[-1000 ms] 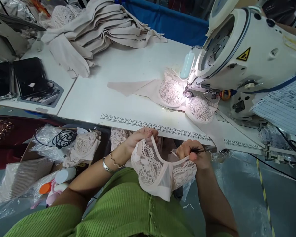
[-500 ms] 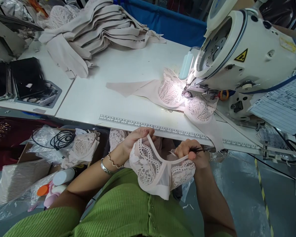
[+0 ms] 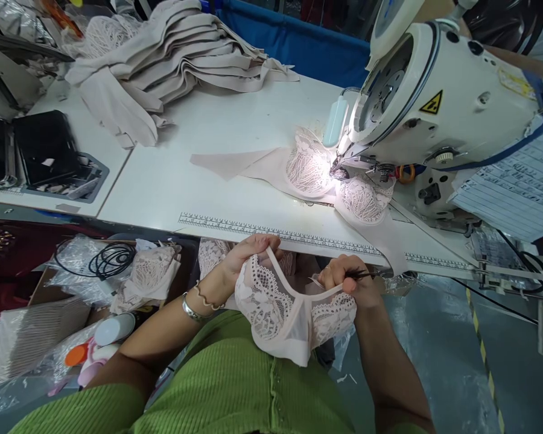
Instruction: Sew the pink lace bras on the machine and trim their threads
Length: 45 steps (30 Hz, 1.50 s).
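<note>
A pale pink lace bra hangs between my hands in front of my body, its cups toward me. My left hand is closed on the upper edge of the left cup. Closed as well, my right hand grips the upper edge at the other end. A dark, thin tool pokes out of my right fist; its kind is mostly hidden by the fingers. Another lace bra lies on the sewing table, under the needle of the sewing machine.
A ruler strip runs along the table's front edge. Stacked beige fabric pieces lie at the back left. Below left stands a box with lace pieces and a coiled black cable. A written paper sheet hangs at the right.
The camera view has shifted slightly, so the scene sits a little further left. Both hands keep the same hold on the bra, with no clear movement of it.
</note>
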Motion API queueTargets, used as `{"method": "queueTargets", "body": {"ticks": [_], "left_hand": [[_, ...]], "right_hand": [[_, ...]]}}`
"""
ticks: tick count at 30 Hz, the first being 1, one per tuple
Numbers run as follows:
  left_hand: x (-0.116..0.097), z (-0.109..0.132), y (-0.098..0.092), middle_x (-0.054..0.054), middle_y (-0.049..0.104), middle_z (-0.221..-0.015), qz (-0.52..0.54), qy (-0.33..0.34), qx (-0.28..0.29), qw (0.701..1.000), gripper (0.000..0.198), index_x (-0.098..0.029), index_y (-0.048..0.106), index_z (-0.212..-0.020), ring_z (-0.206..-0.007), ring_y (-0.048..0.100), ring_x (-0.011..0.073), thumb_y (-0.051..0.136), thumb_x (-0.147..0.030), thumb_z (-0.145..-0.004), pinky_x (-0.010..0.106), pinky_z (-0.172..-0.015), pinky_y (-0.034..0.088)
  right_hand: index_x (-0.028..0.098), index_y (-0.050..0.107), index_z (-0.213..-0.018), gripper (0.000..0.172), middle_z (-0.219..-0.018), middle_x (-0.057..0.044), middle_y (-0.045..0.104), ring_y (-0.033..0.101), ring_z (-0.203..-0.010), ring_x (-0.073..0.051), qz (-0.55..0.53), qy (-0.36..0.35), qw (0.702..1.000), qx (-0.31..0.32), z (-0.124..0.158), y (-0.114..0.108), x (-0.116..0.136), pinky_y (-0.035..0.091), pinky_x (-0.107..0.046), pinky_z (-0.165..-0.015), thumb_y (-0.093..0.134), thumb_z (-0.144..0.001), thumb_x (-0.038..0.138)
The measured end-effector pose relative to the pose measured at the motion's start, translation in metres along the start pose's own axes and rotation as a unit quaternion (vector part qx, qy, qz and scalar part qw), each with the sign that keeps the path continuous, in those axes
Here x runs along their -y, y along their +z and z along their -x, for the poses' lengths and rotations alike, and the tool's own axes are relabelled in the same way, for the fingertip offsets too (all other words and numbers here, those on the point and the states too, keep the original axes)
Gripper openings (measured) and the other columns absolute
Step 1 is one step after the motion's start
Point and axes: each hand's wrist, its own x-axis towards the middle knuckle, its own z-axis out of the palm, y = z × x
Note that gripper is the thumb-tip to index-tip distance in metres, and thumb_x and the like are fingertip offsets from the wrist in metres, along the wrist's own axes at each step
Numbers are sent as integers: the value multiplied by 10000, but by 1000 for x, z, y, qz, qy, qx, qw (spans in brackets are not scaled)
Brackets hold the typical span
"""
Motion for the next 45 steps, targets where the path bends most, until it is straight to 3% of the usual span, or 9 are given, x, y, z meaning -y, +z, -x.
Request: {"method": "queueTargets", "body": {"ticks": [12, 16, 22, 24, 28, 32, 36, 41, 45], "left_hand": [[-3, -4, 8, -70, 316, -433, -18, 10, -27, 999, 544, -172, 418, -510, -373, 311, 54, 885, -381, -696, 157, -368, 337], [-23, -12, 9, -55, 383, -453, -152, 13, -33, 988, 536, -167, 458, -500, -405, 347, 62, 866, -433, -725, 174, -404, 340], [-40, 9, 41, 81, 706, -942, -430, 257, -174, 848, 92, -156, 750, -858, -858, 646, 159, 804, -168, -785, 207, -758, 508], [-31, 34, 53, 67, 706, -859, -485, 266, -111, 826, 49, -173, 764, -891, -835, 648, 171, 730, -168, -856, 229, -791, 510], [-5, 83, 56, 138, 696, -1236, -552, -28, 116, 825, 305, -200, 703, -1244, -1135, 651, 266, 557, -285, -990, 334, -1004, 478], [29, 84, 40, 157, 607, -1404, -394, 6, 102, 914, 599, -183, 624, -1365, -1372, 492, 299, 506, -614, -966, 358, -1174, 327], [43, 49, 43, 193, 714, -1194, -120, 48, 97, 987, 867, -116, 650, -1304, -1202, 632, 332, 294, -808, -921, 410, -1015, 482], [2, 32, 66, 206, 730, -1165, 40, 84, 75, 993, 788, -83, 593, -1373, -1138, 670, 372, 510, -711, -905, 440, -987, 497], [-25, 40, 77, 204, 612, -1397, 58, 122, 135, 981, 739, -108, 343, -1569, -1324, 564, 360, 391, -592, -1014, 476, -1138, 377]], "right_hand": [[223, 468, -536, 532, -457, 48, 467, 343, -378, -86, 18, -2, 1000, 13, 0, -8, 6, 269, -261, -413, 734, -831, 577], [230, 439, -516, 565, -435, 69, 367, 251, -381, -78, 61, 11, 998, 5, 0, -12, 15, 212, -265, -415, 724, -820, 613], [222, 415, -540, 572, -453, 40, 488, 262, -379, -82, 32, -23, 995, -93, 7, 2, 28, 220, -261, -426, 732, -809, 614], [226, 379, -552, 590, -447, 55, 450, 235, -388, -83, 15, -35, 989, -142, 10, 11, 34, 226, -255, -430, 728, -803, 629], [234, 338, -564, 624, -467, 74, 356, 219, -419, -95, 14, -71, 970, -231, 13, 27, 44, 238, -266, -441, 746, -763, 663], [233, 349, -578, 595, -495, 68, 334, 233, -452, -106, 40, -101, 971, -213, 8, 47, 51, 219, -274, -456, 753, -779, 621], [229, 384, -571, 567, -502, 49, 365, 297, -469, -121, 145, -91, 977, -130, 5, 61, 58, 235, -286, -470, 718, -813, 619], [220, 475, -574, 490, -498, 43, 397, 336, -448, -115, 391, -101, 901, -161, 8, 37, 83, 244, -272, -436, 647, -886, 557], [203, 664, -665, 336, -538, 12, 589, 463, -447, -116, 578, -139, 736, -323, 9, 2, 95, 343, -235, -437, 712, -838, 486]]}}
